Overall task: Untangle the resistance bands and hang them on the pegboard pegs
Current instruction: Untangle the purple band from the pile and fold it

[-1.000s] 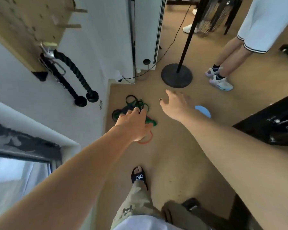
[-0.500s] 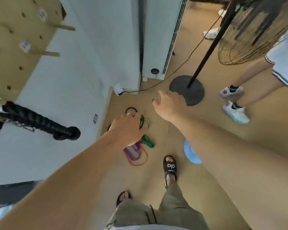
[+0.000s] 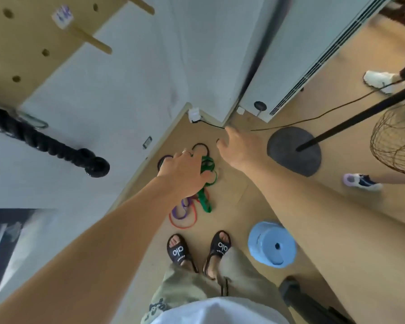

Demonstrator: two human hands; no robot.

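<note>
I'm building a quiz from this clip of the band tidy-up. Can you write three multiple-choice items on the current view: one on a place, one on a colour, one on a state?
1. Where do the resistance bands lie?
A. on the floor in front of the sandals
B. on a pegboard peg
C. on the blue stool

2. What colour is the stool?
A. red
B. light blue
C. black

3. How is the right hand?
A. gripping a peg
B. holding a cable
C. open, holding nothing

Answers: 1 A, the tangle lies on the floor ahead of the sandals. 2 B, its top is pale blue. 3 C, its fingers are spread and hold nothing.
</note>
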